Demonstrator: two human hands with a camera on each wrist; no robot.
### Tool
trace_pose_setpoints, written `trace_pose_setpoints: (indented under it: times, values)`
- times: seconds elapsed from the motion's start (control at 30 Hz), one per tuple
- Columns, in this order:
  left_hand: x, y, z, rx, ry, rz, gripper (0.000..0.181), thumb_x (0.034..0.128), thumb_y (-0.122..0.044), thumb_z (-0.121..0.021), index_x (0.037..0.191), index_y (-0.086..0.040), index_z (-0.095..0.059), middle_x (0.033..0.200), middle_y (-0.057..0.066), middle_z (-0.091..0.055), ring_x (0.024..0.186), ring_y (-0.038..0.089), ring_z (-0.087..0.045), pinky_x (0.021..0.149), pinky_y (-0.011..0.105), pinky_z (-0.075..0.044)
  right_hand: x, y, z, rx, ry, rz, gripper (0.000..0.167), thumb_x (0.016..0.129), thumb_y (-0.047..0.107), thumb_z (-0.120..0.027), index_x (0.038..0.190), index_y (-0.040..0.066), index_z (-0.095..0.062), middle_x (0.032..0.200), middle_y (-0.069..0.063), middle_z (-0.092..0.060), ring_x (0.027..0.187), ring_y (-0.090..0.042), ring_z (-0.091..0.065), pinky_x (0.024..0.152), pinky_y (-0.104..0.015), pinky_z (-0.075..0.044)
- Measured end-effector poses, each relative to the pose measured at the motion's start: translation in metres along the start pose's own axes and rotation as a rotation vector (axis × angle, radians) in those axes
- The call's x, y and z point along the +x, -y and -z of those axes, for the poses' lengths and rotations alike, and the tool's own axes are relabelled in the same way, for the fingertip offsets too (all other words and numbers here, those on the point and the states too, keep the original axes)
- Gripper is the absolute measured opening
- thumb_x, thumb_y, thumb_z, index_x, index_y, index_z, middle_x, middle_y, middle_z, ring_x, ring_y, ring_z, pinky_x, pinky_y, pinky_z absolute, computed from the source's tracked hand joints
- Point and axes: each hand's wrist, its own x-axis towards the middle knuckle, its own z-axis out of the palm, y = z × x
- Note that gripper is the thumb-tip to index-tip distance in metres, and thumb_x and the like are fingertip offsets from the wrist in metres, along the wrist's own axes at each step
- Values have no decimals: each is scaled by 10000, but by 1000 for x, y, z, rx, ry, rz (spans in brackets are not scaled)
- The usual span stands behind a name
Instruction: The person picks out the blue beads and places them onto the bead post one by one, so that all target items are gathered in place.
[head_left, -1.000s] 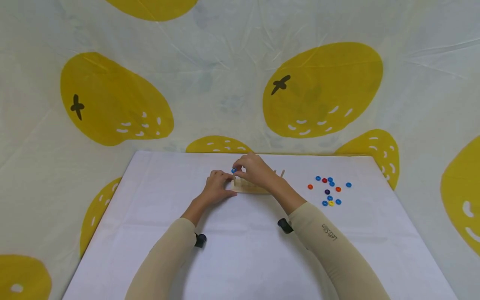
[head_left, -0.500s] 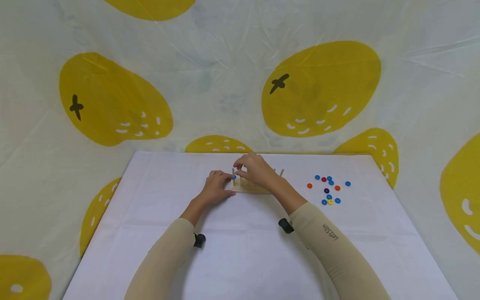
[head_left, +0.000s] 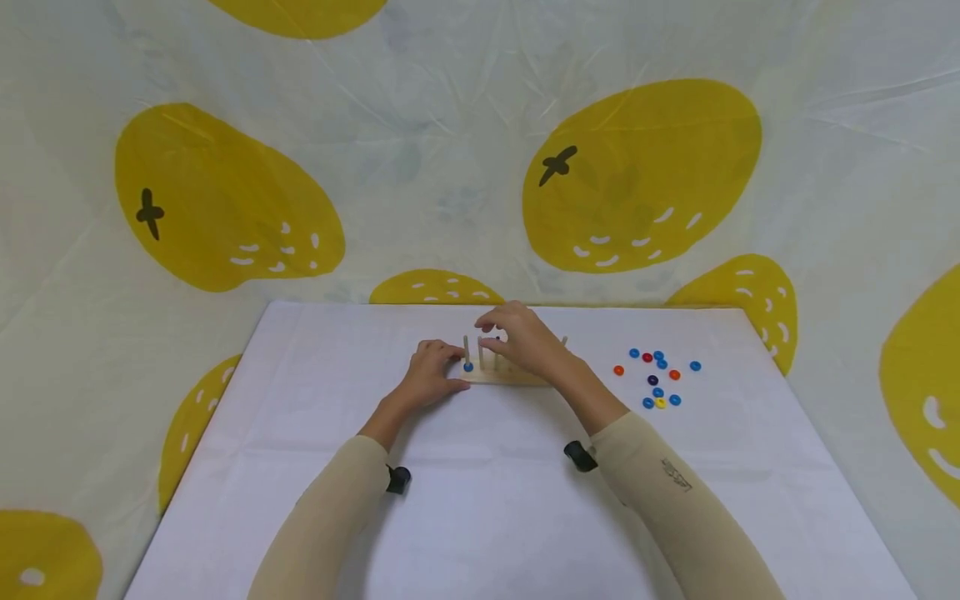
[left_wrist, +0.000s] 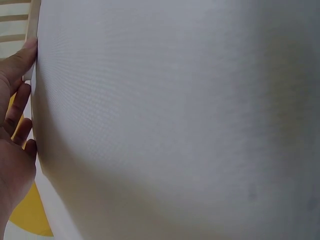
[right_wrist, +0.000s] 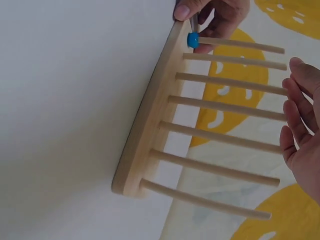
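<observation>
A wooden peg board (head_left: pixel 510 378), with several upright pegs along its base, stands toward the back of the table. One blue bead (right_wrist: pixel 193 40) sits at the bottom of the leftmost peg. My left hand (head_left: pixel 431 375) grips the board's left end, its thumb (right_wrist: pixel 185 11) on the front edge and fingers behind. Above the pegs, my right hand (head_left: pixel 522 340) has loosely bent fingers and holds nothing; in the right wrist view it is beside the peg tips. From the head, it hides some pegs. The left wrist view shows the left hand (left_wrist: pixel 15 100) at the board's end.
Loose beads lie on the right of the white-covered table (head_left: pixel 480 500): several blue ones (head_left: pixel 695 366), orange ones (head_left: pixel 618 370), a red one (head_left: pixel 647 357), a dark purple one (head_left: pixel 652 380) and a yellow one (head_left: pixel 661 403). A patterned cloth (head_left: pixel 435 167) hangs behind.
The blue bead has left my right fingers and slid down the leftmost peg to the base. My right hand has drawn slightly right, its fingers parted. My left hand stays put.
</observation>
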Motion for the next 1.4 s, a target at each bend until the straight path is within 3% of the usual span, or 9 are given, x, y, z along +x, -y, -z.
trace_pose_setpoints:
  times: [0.2,0.57,0.87,1.1,1.4]
  values:
    - [0,-3,2,4,1,3,589,819,-322,-892,1332,-129,-677,1268,64,-627,1360,303,-421,1167,520,-329,-16,-8,13,22,-59,-3,278,918,183,-796,1171,83,-737,1091,-58,-733,1072,-269,-632,966,-435,-525]
    - [0,-1,1,3,3,1,599,824,-324,-887,1347,-135,-666,1271,57,-622,1383,301,-411,1177,513,-322,-52,-22,39,22,-118,-77,314,922,180,-792,1214,93,-715,1133,-67,-724,1070,-255,-644,950,-445,-569]
    - [1,-1,0,10,9,-7,598,823,-331,-887,1343,-140,-664,1274,59,-627,1384,305,-415,1179,514,-324,-88,-49,60,-8,-158,-125,335,909,156,-803,1215,68,-698,1150,-88,-712,1048,-278,-641,922,-476,-562]
    - [-1,2,0,50,10,-3,597,828,-335,-883,1343,-132,-661,1286,70,-617,1388,321,-410,1173,526,-329,-117,-69,65,-10,-142,-192,347,901,138,-808,1217,62,-688,1182,-102,-703,1059,-282,-631,887,-491,-565]
    - [-2,2,-1,53,16,-42,588,842,-334,-871,1346,-120,-658,1317,74,-626,1391,346,-421,1168,545,-333,-165,-97,60,-41,-100,-298,341,886,107,-811,1197,18,-702,1136,-152,-715,1006,-317,-630,875,-519,-543]
